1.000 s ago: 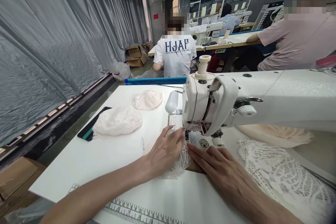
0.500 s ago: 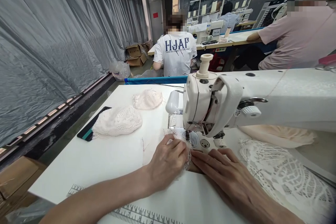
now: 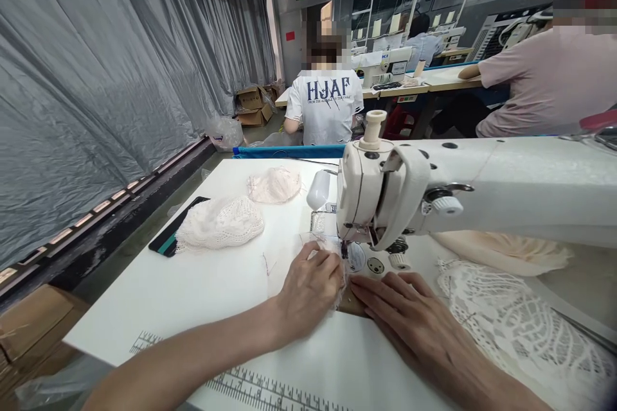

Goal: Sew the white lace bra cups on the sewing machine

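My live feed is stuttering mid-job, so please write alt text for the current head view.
A person's left hand has pale lace fabric in its grip at a white sewing machine, while the right hand lies palm down close by. More lace lies on the white table to the left and right; co-workers sit beyond.

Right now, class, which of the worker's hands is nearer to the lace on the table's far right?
Right. The right hand is just left of the lace; the left hand is farther left, on the other side of the right hand.
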The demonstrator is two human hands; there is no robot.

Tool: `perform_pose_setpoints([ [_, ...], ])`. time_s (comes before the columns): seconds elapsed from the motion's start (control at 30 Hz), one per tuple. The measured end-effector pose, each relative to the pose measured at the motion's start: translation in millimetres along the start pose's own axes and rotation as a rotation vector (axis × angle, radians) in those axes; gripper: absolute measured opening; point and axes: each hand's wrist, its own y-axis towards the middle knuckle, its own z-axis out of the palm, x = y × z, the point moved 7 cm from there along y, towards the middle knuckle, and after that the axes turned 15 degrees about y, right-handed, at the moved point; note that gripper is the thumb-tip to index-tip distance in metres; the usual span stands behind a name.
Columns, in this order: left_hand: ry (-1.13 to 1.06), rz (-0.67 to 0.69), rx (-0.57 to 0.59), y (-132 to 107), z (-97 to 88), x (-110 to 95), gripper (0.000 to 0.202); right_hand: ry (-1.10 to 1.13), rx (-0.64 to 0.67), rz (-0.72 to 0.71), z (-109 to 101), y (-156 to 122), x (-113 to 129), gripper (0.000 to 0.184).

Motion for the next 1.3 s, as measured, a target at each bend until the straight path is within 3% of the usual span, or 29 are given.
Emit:
perform_pose_setpoints([
  [0.17,0.007,-0.054,0.043,1,-1.1,-1,0.014,0.009,-0.004,0.001,-1,0,0,0.033],
  [0.37,-0.046,-0.122,0.061,-3,-0.4,-7,0.048,0.092,-0.044,0.043,0,0,-6,0.030],
  [0.4,-0.049,-0.128,0.067,-2,2.2,-5,0.046,0.105,-0.054,0.048,0,0,-6,0.029],
  [0.5,-0.030,-0.147,0.107,0,8.5,7,0.014,0.119,-0.078,0.087,-2,0,-10,0.025],
  [0.57,-0.067,-0.203,0.143,-4,4.1,19,0.019,0.117,-0.099,0.148,-4,-2,-14,0.022],
  [0.67,-0.380,-0.348,0.153,-24,-19.7,30,0.018,0.171,-0.123,0.222,-3,-5,-14,0.038],
  [0.77,-0.725,-0.401,0.133,-49,-49.6,24,0.017,0.337,-0.064,0.230,4,-4,-1,0.065],
  [0.8,-0.797,-0.401,0.139,-55,-56.7,20,0.018,0.405,-0.024,0.221,7,-2,5,0.067],
  [0.87,-0.921,-0.418,0.193,-66,-62.6,12,0.017,0.556,0.046,0.202,11,2,20,0.047],
  [0.93,-1.111,-0.525,0.286,-77,-58.8,8,0.017,0.729,0.096,0.239,12,5,31,0.023],
  [1.03,-1.516,-0.816,0.374,-98,-53.4,0,0.022,1.016,0.155,0.390,9,7,42,0.027],
  [1.1,-1.746,-0.922,0.388,-108,-59.6,-10,0.028,1.167,0.213,0.496,6,4,53,0.031],
  [1.2,-1.904,-0.885,0.446,-117,-76.1,-34,0.040,1.279,0.323,0.591,3,-4,76,0.035],
  [1.3,-1.877,-0.875,0.486,-124,-83.7,-55,0.044,1.286,0.419,0.647,5,-15,98,0.037],
])
